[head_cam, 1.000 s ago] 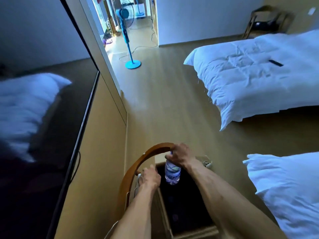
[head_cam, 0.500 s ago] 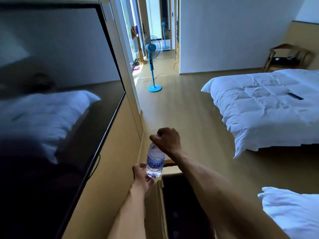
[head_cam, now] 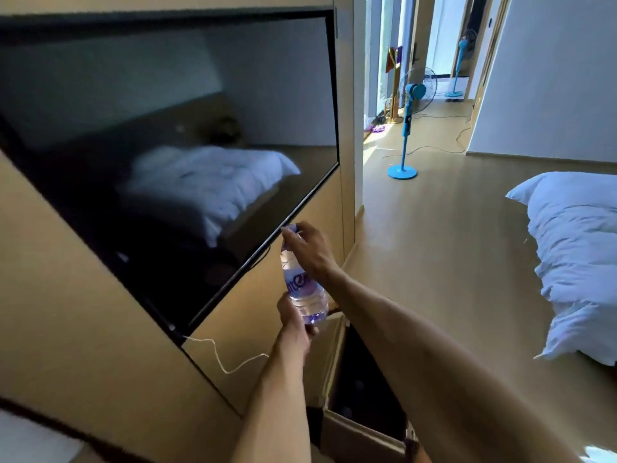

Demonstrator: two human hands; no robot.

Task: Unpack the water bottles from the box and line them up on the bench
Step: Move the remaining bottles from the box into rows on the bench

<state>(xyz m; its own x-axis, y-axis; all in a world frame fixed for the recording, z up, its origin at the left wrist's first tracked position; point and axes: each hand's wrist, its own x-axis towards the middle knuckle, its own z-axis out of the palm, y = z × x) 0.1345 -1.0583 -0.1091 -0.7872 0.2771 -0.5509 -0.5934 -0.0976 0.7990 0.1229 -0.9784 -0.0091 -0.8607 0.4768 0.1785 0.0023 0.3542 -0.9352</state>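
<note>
Holding the water bottle [head_cam: 302, 282] up in the air, I have both hands on it. My right hand [head_cam: 312, 250] is closed around the neck near the cap. My left hand [head_cam: 293, 320] is curled under the bottom. It hangs just above the open box [head_cam: 364, 426], next to the big dark TV [head_cam: 160, 162]. I cannot see the tabletop from here. To do this well, I should keep it straight up and set it down gently.
</note>
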